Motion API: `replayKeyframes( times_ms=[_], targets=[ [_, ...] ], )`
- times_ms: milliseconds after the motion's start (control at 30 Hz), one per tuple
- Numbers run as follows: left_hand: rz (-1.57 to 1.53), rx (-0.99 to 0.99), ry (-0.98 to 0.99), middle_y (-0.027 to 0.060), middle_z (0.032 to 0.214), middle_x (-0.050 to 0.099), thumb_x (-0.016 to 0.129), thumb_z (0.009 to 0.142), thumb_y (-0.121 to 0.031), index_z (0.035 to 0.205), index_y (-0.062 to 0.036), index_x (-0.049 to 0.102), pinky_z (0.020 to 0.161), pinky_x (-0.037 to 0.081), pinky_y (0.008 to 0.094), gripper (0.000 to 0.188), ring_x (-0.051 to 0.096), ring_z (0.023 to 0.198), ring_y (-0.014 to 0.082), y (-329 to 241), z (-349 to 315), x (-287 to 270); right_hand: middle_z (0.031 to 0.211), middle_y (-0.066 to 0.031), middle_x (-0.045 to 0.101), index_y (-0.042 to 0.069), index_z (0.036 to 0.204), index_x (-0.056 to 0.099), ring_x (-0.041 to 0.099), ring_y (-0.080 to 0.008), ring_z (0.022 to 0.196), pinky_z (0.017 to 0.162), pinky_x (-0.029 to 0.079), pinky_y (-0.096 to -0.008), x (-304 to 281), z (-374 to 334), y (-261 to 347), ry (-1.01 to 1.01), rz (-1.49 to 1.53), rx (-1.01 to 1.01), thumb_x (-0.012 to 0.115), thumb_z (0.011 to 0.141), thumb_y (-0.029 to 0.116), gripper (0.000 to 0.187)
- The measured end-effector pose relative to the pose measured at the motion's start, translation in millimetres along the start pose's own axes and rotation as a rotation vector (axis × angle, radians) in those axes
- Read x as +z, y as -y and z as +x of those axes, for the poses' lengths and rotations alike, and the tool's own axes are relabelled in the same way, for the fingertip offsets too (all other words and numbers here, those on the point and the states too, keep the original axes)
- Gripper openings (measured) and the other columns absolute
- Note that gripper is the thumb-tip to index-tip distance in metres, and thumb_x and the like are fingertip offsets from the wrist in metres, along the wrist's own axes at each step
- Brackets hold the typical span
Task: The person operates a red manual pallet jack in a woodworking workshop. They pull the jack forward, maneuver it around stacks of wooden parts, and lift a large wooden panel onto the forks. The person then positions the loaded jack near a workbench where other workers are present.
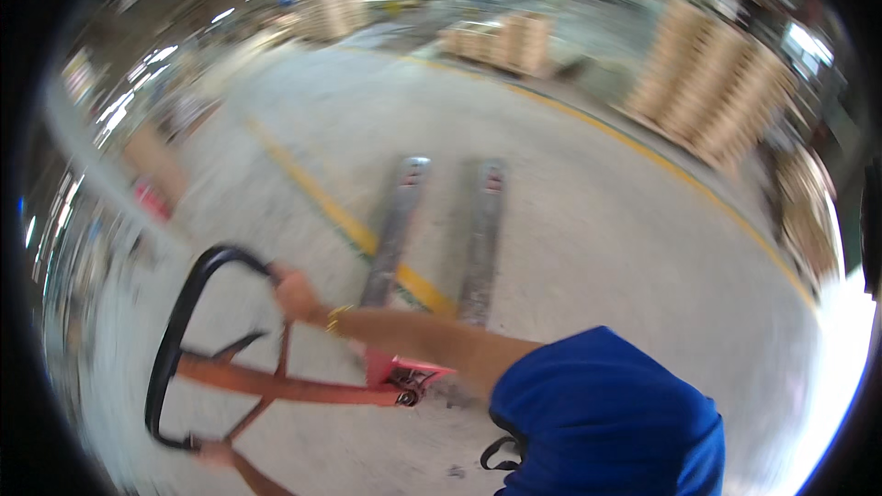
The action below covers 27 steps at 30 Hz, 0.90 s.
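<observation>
A hand pallet jack with a red-orange shaft and a black loop handle stands at the lower left. My right hand is closed round the far end of the handle loop, with a gold-coloured band on the wrist. Low in the picture, my left hand grips the loop's near end. A small dark lever sticks out inside the loop. Two worn metal forks, a left fork and a right fork, point away from me with nothing on them. My blue sleeve covers part of the floor beside the jack.
A yellow floor line runs under the forks; another yellow line curves along the right. Beyond it rise stacks of wooden pieces: a tall stack and a lower stack. A pale post and blurred goods stand left.
</observation>
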<state>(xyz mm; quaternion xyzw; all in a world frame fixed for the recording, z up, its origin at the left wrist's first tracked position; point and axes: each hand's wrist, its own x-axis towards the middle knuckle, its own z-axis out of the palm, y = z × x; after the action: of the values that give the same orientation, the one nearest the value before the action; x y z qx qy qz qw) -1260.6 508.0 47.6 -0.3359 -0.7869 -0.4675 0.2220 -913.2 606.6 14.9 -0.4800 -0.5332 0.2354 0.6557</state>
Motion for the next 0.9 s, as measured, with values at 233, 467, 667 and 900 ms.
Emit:
replayKeyframes(
  times_ms=[233,467,667,900],
  targets=[
    [-0.676,0.341,0.015,0.0145,0.066,0.054,0.056,0.086,-0.020,0.073,0.0009,0.056,0.061,0.042,0.0452,0.025,0.050,0.062,0.0285,-27,100,166,0.065,-0.0222,0.054,0.005,0.097,0.051,0.055,-0.0429,0.066,0.059,0.042,-0.0493,85,85,-19,-0.263,0.046,-0.083,0.052,0.078,0.002,0.020],
    [-0.768,0.218,0.109,0.0139,0.072,0.056,0.062,0.086,-0.023,0.082,0.0014,0.057,0.063,0.044,0.0417,0.025,0.052,0.064,0.0259,-30,160,361,0.061,-0.0203,0.052,0.005,0.099,0.049,0.054,-0.0419,0.064,0.058,0.040,-0.0490,158,177,-101,-0.286,-0.039,-0.120,0.053,0.078,0.004,0.020],
    [-0.982,0.007,0.264,0.0154,0.069,0.059,0.061,0.081,-0.014,0.077,0.0036,0.058,0.062,0.044,0.0411,0.018,0.053,0.063,0.0267,-59,199,492,0.072,-0.0231,0.056,0.005,0.102,0.052,0.056,-0.0417,0.071,0.062,0.042,-0.0488,219,246,-152,-0.417,-0.281,-0.117,0.053,0.081,0.011,0.022],
    [-0.530,0.280,0.435,0.0185,0.098,0.064,0.061,0.088,-0.021,0.105,0.0057,0.059,0.075,0.049,0.0374,0.032,0.062,0.089,0.0296,-147,249,664,0.077,-0.0197,0.061,0.001,0.101,0.058,0.062,-0.0290,0.074,0.068,0.048,-0.0389,221,360,-149,-0.354,-0.219,0.101,0.062,0.080,0.017,0.026]
  ],
)
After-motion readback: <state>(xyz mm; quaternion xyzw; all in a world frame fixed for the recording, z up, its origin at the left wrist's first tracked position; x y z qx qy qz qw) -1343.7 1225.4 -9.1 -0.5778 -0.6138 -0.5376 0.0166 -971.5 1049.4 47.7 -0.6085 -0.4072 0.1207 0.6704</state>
